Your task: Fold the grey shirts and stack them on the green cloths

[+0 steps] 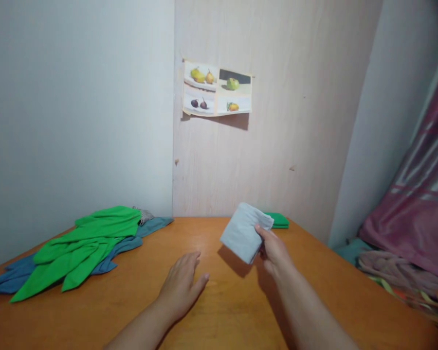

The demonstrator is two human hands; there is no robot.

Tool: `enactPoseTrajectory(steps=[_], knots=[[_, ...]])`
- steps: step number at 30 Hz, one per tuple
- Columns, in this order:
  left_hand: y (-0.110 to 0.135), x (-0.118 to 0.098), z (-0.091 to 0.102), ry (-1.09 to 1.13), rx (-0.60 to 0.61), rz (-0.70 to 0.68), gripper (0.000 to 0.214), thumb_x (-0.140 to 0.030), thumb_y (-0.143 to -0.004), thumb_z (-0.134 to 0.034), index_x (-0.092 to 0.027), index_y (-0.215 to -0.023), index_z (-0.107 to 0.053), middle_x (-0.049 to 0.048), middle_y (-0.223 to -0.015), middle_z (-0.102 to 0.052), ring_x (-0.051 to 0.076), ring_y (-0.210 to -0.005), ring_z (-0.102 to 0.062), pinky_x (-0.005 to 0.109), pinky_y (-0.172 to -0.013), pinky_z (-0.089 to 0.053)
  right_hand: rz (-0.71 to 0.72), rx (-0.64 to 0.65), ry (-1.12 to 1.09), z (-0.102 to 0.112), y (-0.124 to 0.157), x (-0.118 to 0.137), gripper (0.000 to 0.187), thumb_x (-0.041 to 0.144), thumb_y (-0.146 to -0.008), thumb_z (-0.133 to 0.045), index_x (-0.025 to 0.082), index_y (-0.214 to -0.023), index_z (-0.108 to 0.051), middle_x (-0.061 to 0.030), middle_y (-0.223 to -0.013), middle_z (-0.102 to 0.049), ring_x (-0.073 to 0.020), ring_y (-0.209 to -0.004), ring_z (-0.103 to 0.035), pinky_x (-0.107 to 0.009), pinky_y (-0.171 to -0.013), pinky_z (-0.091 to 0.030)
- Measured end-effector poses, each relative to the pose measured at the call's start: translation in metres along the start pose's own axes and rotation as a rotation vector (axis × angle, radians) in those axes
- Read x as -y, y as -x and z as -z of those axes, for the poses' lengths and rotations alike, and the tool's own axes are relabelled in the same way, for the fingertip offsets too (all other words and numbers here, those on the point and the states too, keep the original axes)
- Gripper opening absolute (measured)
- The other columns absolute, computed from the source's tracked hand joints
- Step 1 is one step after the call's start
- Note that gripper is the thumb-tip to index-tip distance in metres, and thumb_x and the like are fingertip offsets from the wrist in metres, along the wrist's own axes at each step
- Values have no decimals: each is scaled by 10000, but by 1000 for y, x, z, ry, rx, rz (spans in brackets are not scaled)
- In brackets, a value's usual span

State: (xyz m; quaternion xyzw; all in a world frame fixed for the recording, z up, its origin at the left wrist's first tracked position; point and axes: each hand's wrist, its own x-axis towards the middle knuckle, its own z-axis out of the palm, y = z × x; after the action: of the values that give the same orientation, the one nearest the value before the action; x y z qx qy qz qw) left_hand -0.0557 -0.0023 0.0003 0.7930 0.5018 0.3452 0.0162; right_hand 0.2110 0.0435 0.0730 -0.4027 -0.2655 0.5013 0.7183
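Head camera view: a light grey folded cloth packet [243, 233], matte and smooth, hangs tilted above the desk [204, 311], short of its far edge and to the right of its middle, with its shadow falling on the surface below. Its outline is nearly square, so a long axis is hard to tell; one rounded, folded corner points up toward the far edge, the opposite corner points down toward the person, and loose layers show along its upper right side. The right hand [273, 250] grips the packet's right side, thumb on the face, other fingers behind. The left hand [182, 282] is open, palm down and fingers loosely spread, nearer the person; whether it touches the desk cannot be told.

Orange-brown and faintly glossy, the desk carries a flat, layered green folded cloth [279, 220] at its far right corner, partly behind the packet. Along the left edge lies a soft, rumpled bright green cloth [91, 243] with pointed ends, spread over crumpled blue fabric [12, 274]; a grey striped cloth [145, 215] peeks out behind.
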Motion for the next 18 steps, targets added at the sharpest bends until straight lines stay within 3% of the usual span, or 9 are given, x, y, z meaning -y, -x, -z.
enactPoseTrajectory(steps=[4,9,14,18], knots=[[-1,7,-1,-14,49,45,520,-453,-889,-548,-151,-1313,-557,164,-1302,-616,307,-1220,-575,484,-1053,-447,-42,-177,-69,22,-42,25,165,204,-836,-678,191,-998,-649,-14,-788,-747,-159,-657,-688,-266,-609,-572],[1,13,-2,-47,85,40,518,-465,-886,-545,-155,-1299,-592,159,-1352,-604,312,-1261,-563,491,-1084,-435,-9,-328,-145,60,-96,60,156,193,-929,-553,224,-1078,-589,5,-810,-736,-138,-669,-694,-246,-651,-586],[2,16,-4,-75,80,70,524,-516,-869,-562,-192,-1274,-634,137,-1340,-628,320,-1237,-591,494,-1062,-471,5,-373,-219,88,-144,72,223,177,-961,-460,221,-1146,-576,-16,-935,-750,-137,-747,-718,-273,-729,-603],[3,20,-5,-87,66,76,517,-535,-861,-576,-239,-1280,-640,100,-1331,-645,316,-1223,-608,481,-1046,-496,-8,-340,-263,94,-179,62,273,167,-969,-419,184,-1196,-568,-58,-1041,-744,-141,-797,-725,-291,-776,-602]])
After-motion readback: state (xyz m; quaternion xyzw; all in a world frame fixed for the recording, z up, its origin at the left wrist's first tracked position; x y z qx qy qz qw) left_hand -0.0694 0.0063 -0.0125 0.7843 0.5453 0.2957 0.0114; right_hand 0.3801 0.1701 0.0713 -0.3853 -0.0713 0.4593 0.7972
